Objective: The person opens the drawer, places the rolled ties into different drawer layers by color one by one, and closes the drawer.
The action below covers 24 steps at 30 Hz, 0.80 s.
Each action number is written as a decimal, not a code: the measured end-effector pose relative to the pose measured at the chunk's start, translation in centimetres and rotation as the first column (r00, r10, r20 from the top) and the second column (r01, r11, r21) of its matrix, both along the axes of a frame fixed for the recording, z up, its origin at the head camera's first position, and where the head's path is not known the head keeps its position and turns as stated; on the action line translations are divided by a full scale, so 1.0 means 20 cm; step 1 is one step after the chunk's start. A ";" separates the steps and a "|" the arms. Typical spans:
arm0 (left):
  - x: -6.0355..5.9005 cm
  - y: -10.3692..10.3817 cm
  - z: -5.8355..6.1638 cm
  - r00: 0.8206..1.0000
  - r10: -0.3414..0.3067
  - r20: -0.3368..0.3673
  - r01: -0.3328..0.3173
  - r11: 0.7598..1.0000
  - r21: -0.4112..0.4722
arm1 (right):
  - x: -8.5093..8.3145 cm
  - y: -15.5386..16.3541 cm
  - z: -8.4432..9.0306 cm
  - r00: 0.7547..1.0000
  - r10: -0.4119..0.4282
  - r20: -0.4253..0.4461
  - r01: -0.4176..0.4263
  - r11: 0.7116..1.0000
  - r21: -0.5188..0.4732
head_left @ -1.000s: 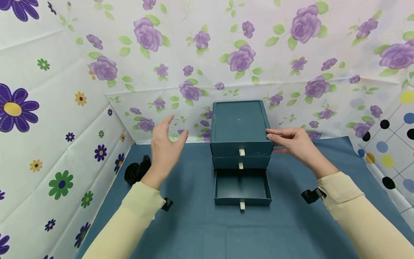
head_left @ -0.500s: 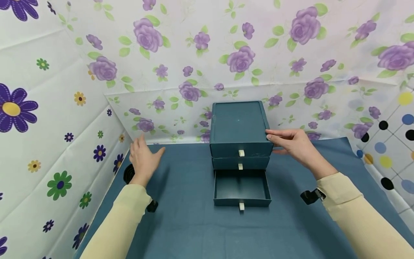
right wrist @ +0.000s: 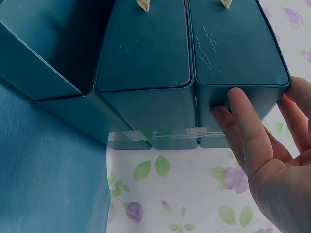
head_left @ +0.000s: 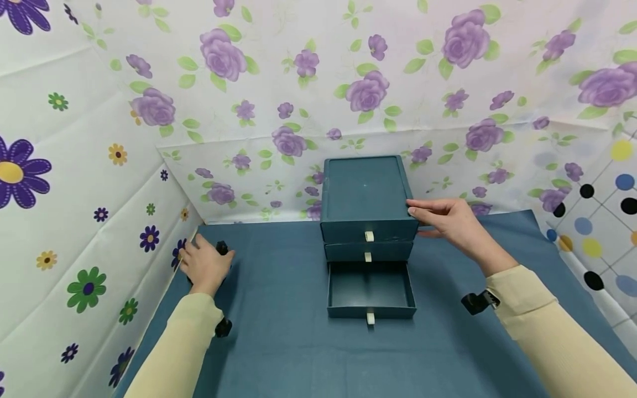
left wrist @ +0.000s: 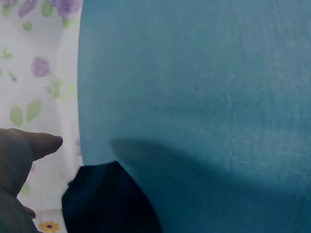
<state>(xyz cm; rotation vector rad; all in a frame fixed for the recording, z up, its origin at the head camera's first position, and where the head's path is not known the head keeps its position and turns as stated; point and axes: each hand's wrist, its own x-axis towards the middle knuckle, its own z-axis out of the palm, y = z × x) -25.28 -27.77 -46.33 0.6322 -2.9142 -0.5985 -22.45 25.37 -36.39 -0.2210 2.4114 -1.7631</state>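
My left hand [head_left: 205,265] hovers over a rolled-up black strap [head_left: 222,248] at the left end of the table, fingers spread and loosely bent. The hand hides most of the strap; whether they touch cannot be seen. In the left wrist view a dark shape, apparently the strap [left wrist: 107,204], lies beside a fingertip. My right hand [head_left: 448,221] rests on the right front corner of a teal drawer cabinet [head_left: 365,188], with some fingertips on its side and others at its top edge. The bottom drawer [head_left: 370,311] is pulled out, its inside floor bare.
The upper two drawers, with pale pull tabs [head_left: 369,236], are shut. A blue cloth [head_left: 298,354] covers the table. Floral sheets [head_left: 278,72] stand behind and at the left, with a dotted sheet [head_left: 597,221] at the right.
My left hand has moved left and down, from beside the cabinet to above the black strap. The right hand stays at the cabinet's corner.
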 end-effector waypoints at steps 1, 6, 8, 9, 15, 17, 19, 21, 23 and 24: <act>0.00 -0.01 -0.01 1.000 0.009 0.017 -0.009 1.000 0.006 | 0.00 0.00 0.00 1.000 0.001 -0.001 -0.001 1.000 -0.001; 0.01 -0.03 -0.04 0.994 0.053 0.092 -0.057 0.997 0.049 | 0.00 0.00 0.00 1.000 -0.004 -0.002 0.004 1.000 -0.007; 0.01 -0.04 -0.05 0.991 0.070 0.112 -0.077 0.995 0.056 | 0.00 0.00 0.00 1.000 -0.007 0.000 0.007 1.000 -0.009; 0.01 -0.04 -0.05 0.990 0.078 0.120 -0.085 0.995 0.056 | 0.00 0.00 0.00 1.000 -0.008 0.002 0.008 1.000 -0.010; 0.04 -0.05 -0.03 0.974 0.109 0.196 -0.119 0.992 0.036 | 0.03 -0.02 0.05 1.000 -0.005 0.015 0.005 1.000 -0.013; 0.06 -0.05 -0.02 0.969 0.116 0.220 -0.130 0.990 0.048 | 0.05 -0.03 0.08 1.000 -0.004 0.018 0.005 1.000 -0.016; 0.07 -0.05 -0.01 0.963 0.116 0.242 -0.134 0.989 0.058 | 0.06 -0.04 0.09 1.000 -0.003 0.019 0.003 1.000 -0.019; 0.08 -0.05 0.00 0.960 0.107 0.259 -0.128 0.990 0.066 | 0.06 -0.03 0.08 1.000 -0.002 0.018 0.003 1.000 -0.017; 0.09 -0.05 0.00 0.960 0.092 0.265 -0.114 0.991 0.067 | 0.04 -0.03 0.06 1.000 -0.004 0.018 0.004 1.000 -0.017; 0.09 -0.05 0.01 0.960 0.083 0.267 -0.104 0.992 0.066 | 0.03 -0.02 0.05 1.000 -0.004 0.017 0.005 1.000 -0.017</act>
